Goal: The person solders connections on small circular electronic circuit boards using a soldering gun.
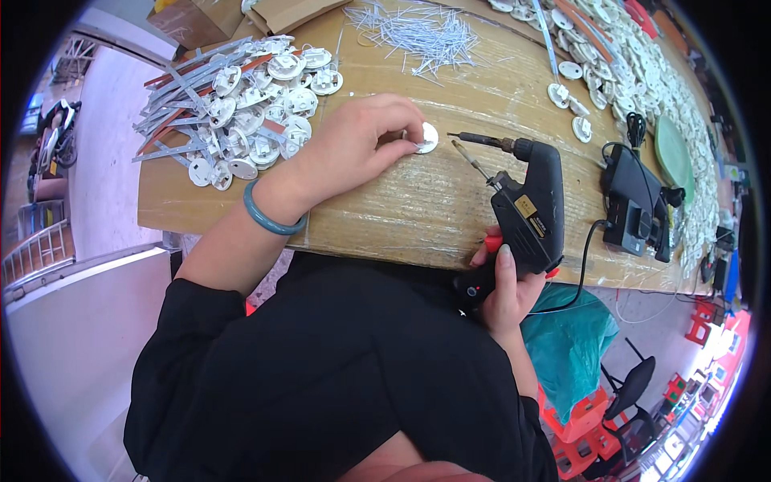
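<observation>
Hands at work over a brown table (369, 217), a heap of round white parts (249, 119) left of the left hand (377, 132).
The right hand (510, 293) is wrapped around a black soldering gun (534, 205), pointed toward the left hand, whose thumb and finger are pinched on a small white disc (430, 138) showing just right of the fingertips, near the gun but not touching it.

The soldering gun (518, 229) is black, its trigger (492, 243) apparently red, the disc (430, 138) white, the bangle (262, 218) blue-grey.
</observation>
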### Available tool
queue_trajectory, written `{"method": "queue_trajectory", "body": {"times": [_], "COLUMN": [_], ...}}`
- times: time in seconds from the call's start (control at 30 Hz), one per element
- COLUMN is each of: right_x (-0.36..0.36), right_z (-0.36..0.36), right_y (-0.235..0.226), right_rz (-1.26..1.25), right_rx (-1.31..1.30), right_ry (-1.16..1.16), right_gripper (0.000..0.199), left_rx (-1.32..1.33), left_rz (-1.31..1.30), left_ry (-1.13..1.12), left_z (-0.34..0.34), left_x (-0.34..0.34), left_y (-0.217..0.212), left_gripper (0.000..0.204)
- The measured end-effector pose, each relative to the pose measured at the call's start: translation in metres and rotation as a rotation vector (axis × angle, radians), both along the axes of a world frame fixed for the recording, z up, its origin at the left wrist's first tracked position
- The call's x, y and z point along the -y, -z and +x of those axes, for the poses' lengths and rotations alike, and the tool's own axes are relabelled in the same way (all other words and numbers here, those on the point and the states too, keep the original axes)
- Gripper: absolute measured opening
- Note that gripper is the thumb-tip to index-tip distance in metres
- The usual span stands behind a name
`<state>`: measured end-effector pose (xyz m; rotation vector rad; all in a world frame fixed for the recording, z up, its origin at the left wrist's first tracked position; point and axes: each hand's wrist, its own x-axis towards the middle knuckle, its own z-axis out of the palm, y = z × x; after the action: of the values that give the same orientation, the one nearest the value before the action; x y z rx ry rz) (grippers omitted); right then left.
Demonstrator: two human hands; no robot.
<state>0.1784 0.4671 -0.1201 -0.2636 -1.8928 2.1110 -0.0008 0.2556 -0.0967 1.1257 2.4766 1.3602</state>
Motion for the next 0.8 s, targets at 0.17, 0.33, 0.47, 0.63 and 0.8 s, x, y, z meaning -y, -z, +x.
{"method": "queue_trajectory", "body": {"times": [0.17, 0.33, 0.47, 0.63, 0.8], "right_x": [0.001, -0.002, -0.002, -0.004, -0.001], "right_z": [0.0, 0.003, 0.003, 0.003, 0.003], "right_y": [-0.002, -0.002, -0.001, -0.001, -0.007], "right_rz": [-0.004, 0.0, -0.023, -0.046, -0.114], "right_rx": [-0.025, -0.007, -0.003, -0.011, -0.009], "right_ry": [-0.012, -0.013, -0.009, -0.005, 0.013], "right_gripper": [0.031, 0.031, 0.031, 0.031, 0.025], "left_rx": [-0.21, -0.269, -0.362, -0.272, 0.091], "left_rz": [-0.022, -0.122, -0.17, -0.1, -0.012], "left_ry": [-0.021, -0.001, -0.019, -0.005, -0.045], "left_z": [0.006, 0.011, 0.015, 0.008, -0.003], "left_x": [-0.001, -0.001, -0.003, 0.002, 0.006], "left_y": [0.008, 0.008, 0.006, 0.005, 0.0], "left_gripper": [0.011, 0.013, 0.015, 0.018, 0.012]}}
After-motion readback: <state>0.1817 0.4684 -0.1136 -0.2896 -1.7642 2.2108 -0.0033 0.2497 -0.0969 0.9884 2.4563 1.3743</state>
